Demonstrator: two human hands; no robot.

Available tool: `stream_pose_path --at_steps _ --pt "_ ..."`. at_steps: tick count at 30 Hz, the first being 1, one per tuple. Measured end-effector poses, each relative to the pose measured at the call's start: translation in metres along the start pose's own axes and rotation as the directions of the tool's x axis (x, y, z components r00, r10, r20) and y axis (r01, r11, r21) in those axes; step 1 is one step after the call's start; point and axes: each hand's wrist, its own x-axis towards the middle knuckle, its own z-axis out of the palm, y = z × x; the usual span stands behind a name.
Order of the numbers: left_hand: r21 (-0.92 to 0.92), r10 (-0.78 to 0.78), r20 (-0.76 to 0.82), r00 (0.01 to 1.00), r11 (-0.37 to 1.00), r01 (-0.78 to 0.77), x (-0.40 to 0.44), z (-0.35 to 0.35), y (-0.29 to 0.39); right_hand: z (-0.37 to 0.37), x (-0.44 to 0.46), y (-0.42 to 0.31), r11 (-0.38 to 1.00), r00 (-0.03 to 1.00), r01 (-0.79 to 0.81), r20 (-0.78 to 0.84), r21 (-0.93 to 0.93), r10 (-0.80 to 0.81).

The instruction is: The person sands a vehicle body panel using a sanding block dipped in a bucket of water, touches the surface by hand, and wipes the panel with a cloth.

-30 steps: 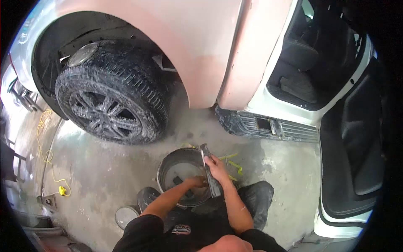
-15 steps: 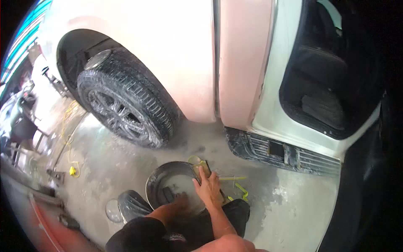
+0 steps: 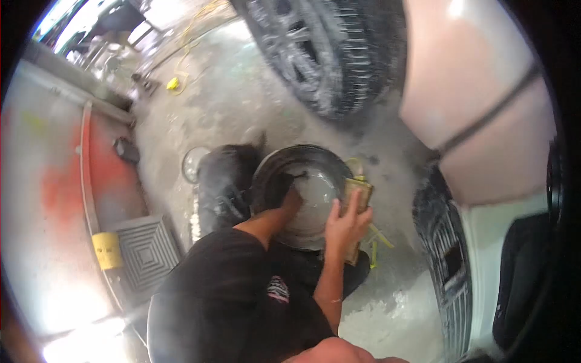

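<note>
In the head view, work at the tub seems in hand: the right hand grasps a long block at its rim. The left hand reaches inside, its grip unclear; shifting the block calls for secure fingers.

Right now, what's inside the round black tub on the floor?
In the tub: cloudy grey water and the bare left hand. Whatever lies beneath is hidden; whether that hand grips anything is too dark to tell.
</note>
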Motion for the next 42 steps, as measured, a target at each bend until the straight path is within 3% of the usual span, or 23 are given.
stream_pose_path --at_steps 1,3,6,8,9,10,12,14,18,21,26,35,42 --pt "-0.404 -0.134 -0.159 0.978 0.913 0.06 -0.005 0.001 0.012 0.0 0.002 0.0 1.0 0.998 -0.027 0.061 0.01 0.026" --pt "-0.22 -0.061 -0.367 0.928 0.975 -0.023 -0.022 -0.011 0.024 -0.002 0.01 -0.001 0.996 0.984 -0.089 0.156 0.02 0.084" --pt "-0.119 -0.186 -0.112 0.976 0.978 0.172 -0.01 0.0 0.007 0.003 0.013 0.006 0.992 0.976 -0.126 0.181 0.022 0.12" --pt "0.008 -0.216 0.091 0.972 0.976 0.216 -0.002 0.011 0.018 0.004 0.011 0.011 0.999 0.981 -0.045 0.191 0.001 0.044" --pt "0.28 -0.008 0.086 0.996 0.96 -0.016 -0.012 0.012 0.025 0.003 0.014 0.013 0.999 0.985 -0.026 0.17 -0.021 0.03" --pt "0.543 0.199 0.078 0.977 0.813 -0.209 -0.022 0.012 0.032 0.0 0.016 0.015 0.999 0.983 -0.013 0.18 -0.05 0.022" --pt "0.594 0.439 0.369 0.819 0.566 -0.572 -0.037 -0.039 0.024 -0.007 0.016 0.01 0.995 0.978 0.007 0.21 -0.1 0.014" --pt "0.375 0.281 0.61 0.741 0.721 -0.582 -0.007 -0.05 0.02 0.0 0.013 0.013 0.994 0.984 -0.007 0.176 -0.113 0.027" --pt "0.529 0.229 0.702 0.675 0.467 -0.709 0.019 -0.055 -0.001 0.003 0.006 0.012 0.997 0.991 -0.071 0.116 -0.024 0.073" --pt "0.419 0.106 0.841 0.53 0.492 -0.763 0.032 -0.096 0.032 0.003 0.006 0.008 0.991 0.987 -0.121 0.098 -0.052 0.125" --pt "0.344 -0.08 0.93 0.358 0.527 -0.777 0.043 -0.123 0.058 0.002 0.004 0.002 0.976 0.973 -0.21 0.08 -0.057 0.215" --pt "0.318 -0.211 0.948 0.239 0.584 -0.747 0.035 -0.125 0.102 -0.001 0.006 -0.001 0.972 0.975 -0.224 -0.014 -0.066 0.223" --pt "0.252 -0.175 0.966 0.192 0.813 -0.525 -0.001 -0.133 0.142 -0.004 0.007 -0.008 0.969 0.974 -0.213 0.055 -0.128 0.221"
